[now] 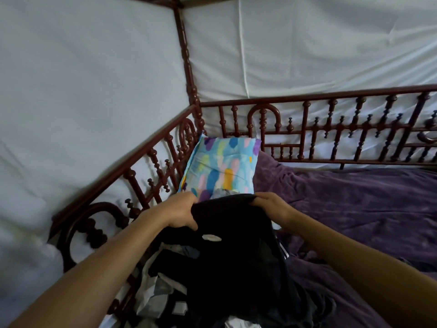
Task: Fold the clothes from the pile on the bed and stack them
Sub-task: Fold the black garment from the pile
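Fabric this soft will likely flop and sag — the left hand [180, 213] and right hand [272, 205] each grip the black garment [236, 252] by its top edge with curled fingers, holding it just above the pile [157, 288] on the bed [359, 209].

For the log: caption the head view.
The left hand and right hand grip a black garment above the pile on the purple bed.

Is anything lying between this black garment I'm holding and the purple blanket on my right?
Nothing visible does. Left hand and right hand grip the black garment; the purple blanket beyond the right hand shows only wrinkles. The pile sits beneath the garment.
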The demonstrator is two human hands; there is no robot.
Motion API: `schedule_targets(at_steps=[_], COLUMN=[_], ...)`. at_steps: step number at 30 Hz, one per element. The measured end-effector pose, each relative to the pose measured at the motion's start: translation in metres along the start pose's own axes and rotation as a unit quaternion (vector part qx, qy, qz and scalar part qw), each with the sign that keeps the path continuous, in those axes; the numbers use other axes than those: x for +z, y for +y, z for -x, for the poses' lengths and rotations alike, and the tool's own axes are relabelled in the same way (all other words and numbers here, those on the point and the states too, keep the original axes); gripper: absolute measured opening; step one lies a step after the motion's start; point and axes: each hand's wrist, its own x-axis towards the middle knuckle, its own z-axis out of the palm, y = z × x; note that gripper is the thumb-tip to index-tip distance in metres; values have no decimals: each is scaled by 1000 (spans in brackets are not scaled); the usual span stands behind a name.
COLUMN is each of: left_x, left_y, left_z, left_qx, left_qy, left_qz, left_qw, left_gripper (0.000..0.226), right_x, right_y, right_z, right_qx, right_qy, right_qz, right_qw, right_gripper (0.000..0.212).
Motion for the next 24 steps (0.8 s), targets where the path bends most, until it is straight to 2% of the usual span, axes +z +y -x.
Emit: schedule_targets(at_steps=[1, 2, 4, 6, 8, 9, 10, 11, 13, 14, 16, 18, 21, 22, 24], left_x=[7, 14, 22, 22, 12, 4, -5, -15, -31, -35, -38, -35, -15, -1, 34], left_y=[-12, -23, -43, -48, -36, -26, -14, -1, 29, 43, 62, 62, 32, 23, 14], left_z=[2, 3, 4, 6, 8, 9, 8, 8, 6, 4, -2, -7, -9, -8, -5], left_qx=[-20, -35, -55, -64, -50, -24, 15, 61, 139, 165, 184, 161, 67, 39, 24], left_qy=[24, 43, 81, 152, 207, 215, 217, 212, 197, 190, 176, 190, 256, 263, 205], left_qz=[-28, -2, 174, 363, 521, 570, 590, 582, 518, 479, 438, 454, 473, 479, 533], left_qw=[999, 998, 980, 917, 826, 793, 778, 783, 821, 841, 862, 856, 840, 836, 821], left_gripper=[37, 32, 26, 14, 22, 25, 24, 21, 20, 24, 32, 27, 8, 15, 35], right_x=[-5, -11, -23, -32, -39, -42, -45, -44, -35, -26, -7, 2, -6, -10, -18], right_y=[-7, -13, -22, -24, -20, -16, -13, -14, -21, -25, -33, -37, -40, -43, -49], right_z=[1, 2, 6, 11, 15, 16, 17, 19, 21, 21, 19, 17, 17, 18, 20], right_qx=[-4, -8, -8, 9, 20, 21, 21, 17, 4, -10, -38, -27, 6, 11, 26], right_qy=[11, 17, 9, 9, 31, 37, 25, -5, -80, -101, -107, -85, -48, -38, -26], right_qz=[-16, -30, -54, -40, -11, 6, 22, 31, 43, 63, 87, 19, -173, -219, -278], right_qw=[1000, 999, 998, 999, 999, 999, 999, 999, 996, 993, 990, 996, 984, 975, 960], right_gripper=[25, 24, 22, 22, 21, 18, 11, 11, 38, 44, 28, 14, 22, 23, 21])
